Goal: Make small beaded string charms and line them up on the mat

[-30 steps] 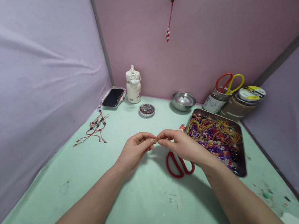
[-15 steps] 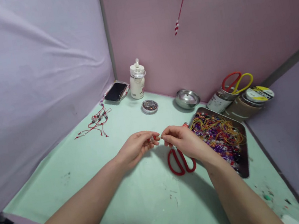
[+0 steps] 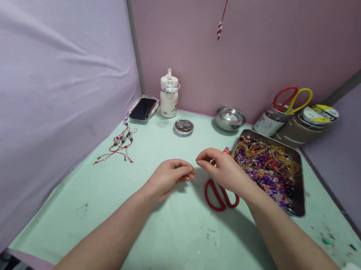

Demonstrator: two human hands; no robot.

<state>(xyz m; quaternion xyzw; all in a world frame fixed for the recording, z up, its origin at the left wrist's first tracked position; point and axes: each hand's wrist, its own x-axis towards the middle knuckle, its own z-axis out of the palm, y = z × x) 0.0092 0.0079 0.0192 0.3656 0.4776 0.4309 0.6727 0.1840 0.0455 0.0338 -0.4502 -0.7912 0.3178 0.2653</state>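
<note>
Over the middle of the table, my left hand [image 3: 172,174] is closed, thumb pressed against the fingers. Its fingers cover the small red and clear beads that showed there half a second ago. Just to its right, my right hand [image 3: 220,165] makes a pinch, its fingertips a small gap away from the left ones. What the pinch holds, if anything, is too small to make out. Red-handled scissors [image 3: 215,196] lie below my right hand, their blades partly hidden by it. Beside that hand is a dark tray [image 3: 302,199] of mixed beads and yellow cords.
Beaded red cords [image 3: 122,140] lie at the left, near a phone [image 3: 143,109]. Farther back are a white bottle [image 3: 169,97], a round bead case [image 3: 184,127] and a metal bowl [image 3: 230,119]. Jars [image 3: 270,120] with scissors and a spool [image 3: 320,115] stand back right.
My left fingers have closed over the beads. My right fingertips have risen slightly, and the gap between the hands is a little wider. The whole view has shifted slightly.
</note>
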